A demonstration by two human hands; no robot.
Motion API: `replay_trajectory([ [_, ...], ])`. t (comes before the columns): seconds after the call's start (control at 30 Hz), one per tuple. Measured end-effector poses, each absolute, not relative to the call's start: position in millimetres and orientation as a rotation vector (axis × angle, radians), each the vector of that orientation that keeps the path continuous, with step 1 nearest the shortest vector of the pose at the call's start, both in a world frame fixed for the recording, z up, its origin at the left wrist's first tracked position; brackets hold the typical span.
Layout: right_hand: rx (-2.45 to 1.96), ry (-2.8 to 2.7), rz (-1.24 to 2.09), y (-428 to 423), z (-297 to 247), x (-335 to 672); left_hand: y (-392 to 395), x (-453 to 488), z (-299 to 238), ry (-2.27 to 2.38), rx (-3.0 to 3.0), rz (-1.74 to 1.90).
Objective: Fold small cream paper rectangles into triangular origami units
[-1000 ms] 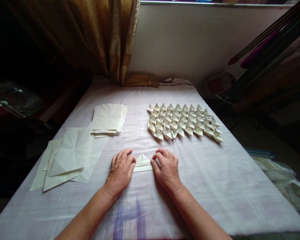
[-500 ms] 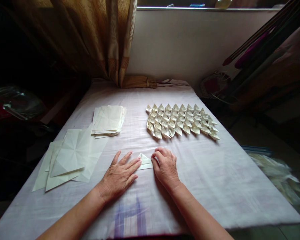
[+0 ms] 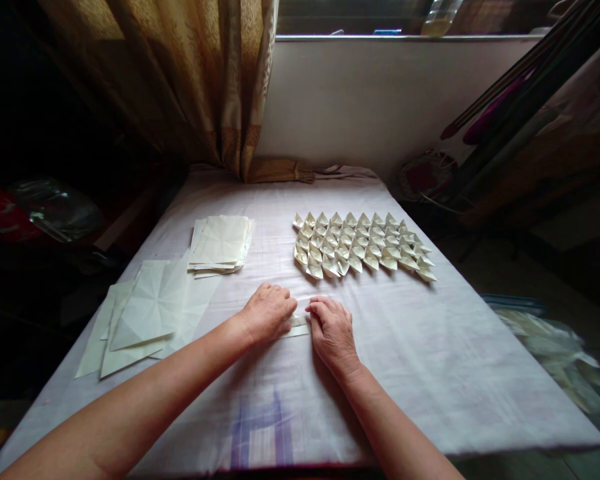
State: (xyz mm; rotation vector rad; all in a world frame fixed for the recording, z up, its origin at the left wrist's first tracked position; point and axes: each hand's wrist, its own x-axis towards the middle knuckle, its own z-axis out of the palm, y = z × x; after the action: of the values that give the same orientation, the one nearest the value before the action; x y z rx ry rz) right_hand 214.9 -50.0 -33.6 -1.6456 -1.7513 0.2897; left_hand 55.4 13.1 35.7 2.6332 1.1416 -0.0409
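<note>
A small folded piece of white paper (image 3: 299,329) lies on the cloth between my hands, with only its lower strip and a bit above it showing. My left hand (image 3: 270,309) is closed over its left part and top, fingers curled and fingertips hidden. At the paper's right end, my right hand (image 3: 332,332) is closed with thumb and fingers pinched together. Beyond the hands, several folded paper boats (image 3: 357,243) stand close together in rows. A neat stack of creased paper (image 3: 220,241) and a looser spread of creased sheets (image 3: 153,307) lie to the left.
A pale cloth covers the table (image 3: 430,373). A gold curtain (image 3: 240,100) hangs down to the table's back edge, near a brown fringed cloth (image 3: 280,171). To the right, below the table, sit filled clear plastic bags (image 3: 555,353). Dark poles (image 3: 500,87) lean at the upper right.
My left hand has gone from lying flat with spread fingers to curling over the paper's top, and moved slightly right. My right hand stays at the right end. The view has tilted up slightly.
</note>
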Motion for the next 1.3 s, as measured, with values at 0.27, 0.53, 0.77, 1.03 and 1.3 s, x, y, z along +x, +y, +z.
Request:
replay_trajectory([
  [0.27,-1.545,-1.603,0.39,-51,-32,220,22,50,29,1.129,2.247,0.164],
  [0.53,-1.418,-1.569,0.814,-40,-16,194,10,41,3,1.103,1.817,0.643],
  [0.77,-1.41,-2.152,-0.052,3,8,190,12,9,12,1.353,2.363,1.096],
  [1.03,-1.227,-2.354,-0.118,-5,-13,193,2,-13,-1,1.21,2.995,0.856],
  [1.3,-1.238,-2.252,0.217,-19,-20,206,-15,-23,-8,1.232,2.781,0.715],
])
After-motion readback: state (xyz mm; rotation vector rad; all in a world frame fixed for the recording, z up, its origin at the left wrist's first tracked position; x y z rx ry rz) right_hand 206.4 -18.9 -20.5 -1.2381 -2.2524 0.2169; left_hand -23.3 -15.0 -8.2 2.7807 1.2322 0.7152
